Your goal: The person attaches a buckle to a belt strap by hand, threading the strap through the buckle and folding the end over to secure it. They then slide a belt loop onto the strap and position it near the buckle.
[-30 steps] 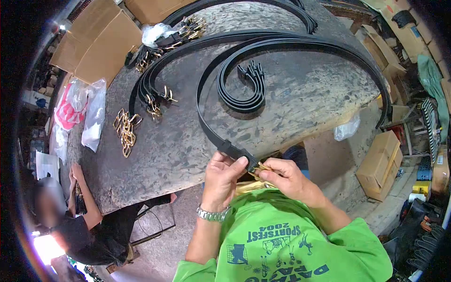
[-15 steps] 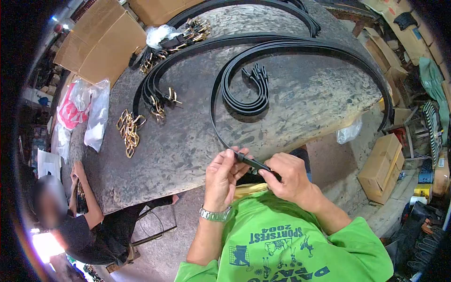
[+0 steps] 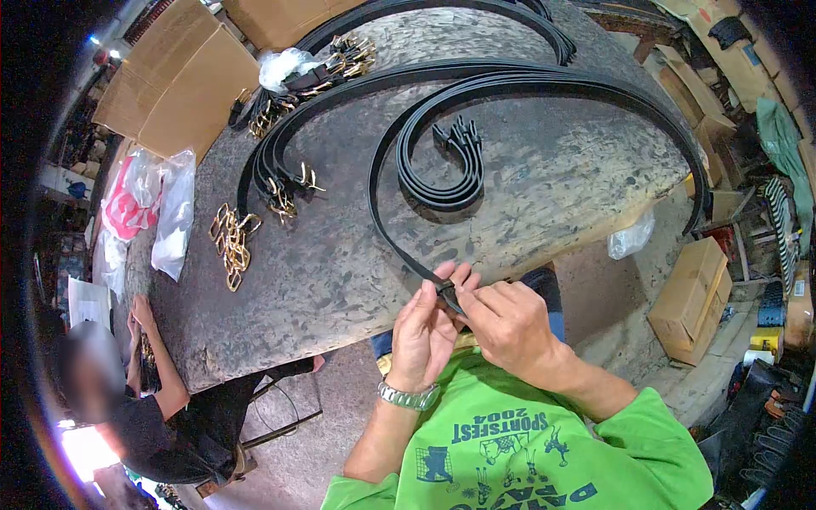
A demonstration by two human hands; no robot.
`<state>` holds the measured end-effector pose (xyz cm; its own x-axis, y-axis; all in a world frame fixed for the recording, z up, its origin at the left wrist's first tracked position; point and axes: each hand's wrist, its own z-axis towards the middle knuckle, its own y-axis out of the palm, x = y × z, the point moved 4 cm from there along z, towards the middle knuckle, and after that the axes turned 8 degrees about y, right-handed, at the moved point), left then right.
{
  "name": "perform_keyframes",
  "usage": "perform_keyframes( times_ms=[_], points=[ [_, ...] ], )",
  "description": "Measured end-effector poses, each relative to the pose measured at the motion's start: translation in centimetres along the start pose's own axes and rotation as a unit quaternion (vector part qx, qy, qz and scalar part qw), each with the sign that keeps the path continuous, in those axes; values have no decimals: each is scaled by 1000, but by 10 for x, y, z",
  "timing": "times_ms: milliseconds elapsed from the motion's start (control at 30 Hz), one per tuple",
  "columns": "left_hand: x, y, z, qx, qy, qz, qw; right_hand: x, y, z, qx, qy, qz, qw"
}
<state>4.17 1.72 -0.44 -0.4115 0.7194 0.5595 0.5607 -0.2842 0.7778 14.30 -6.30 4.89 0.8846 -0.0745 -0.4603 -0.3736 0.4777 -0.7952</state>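
A long black belt strap (image 3: 380,217) runs from the coiled bundle down to the table's near edge, where both my hands hold its end. My left hand (image 3: 427,327), with a metal watch at the wrist, grips the strap near a small dark loop. My right hand (image 3: 507,319) pinches the strap end close beside the left fingers; the very tip is hidden. Several black straps (image 3: 442,197) lie curled on the table beyond my hands. Gold-coloured buckles (image 3: 231,242) are piled at the left, near more belts with gold buckles (image 3: 282,200) on their ends.
The dark, worn table (image 3: 314,289) fills the middle. At its left side sits another person (image 3: 170,391). Plastic bags (image 3: 176,212) and an open cardboard box (image 3: 174,81) stand at the left. A closed carton (image 3: 690,302) is on the floor at right.
My right hand has moved left and closer to my left hand. Both hands have shifted slightly right and down along the strap, and less of its end shows.
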Motion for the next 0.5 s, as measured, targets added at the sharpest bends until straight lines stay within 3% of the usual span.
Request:
perform_keyframes(
  times_ms=[267, 500],
  points=[
    [4, -1, 2, -67, -25, 25, 997, 3, -3, 1, 21, -4, 7, 1000],
    [-2, 0, -3, -50, -27, -6, 998, 7, -2, 2, -11, 35, 37, 999]
  ],
)
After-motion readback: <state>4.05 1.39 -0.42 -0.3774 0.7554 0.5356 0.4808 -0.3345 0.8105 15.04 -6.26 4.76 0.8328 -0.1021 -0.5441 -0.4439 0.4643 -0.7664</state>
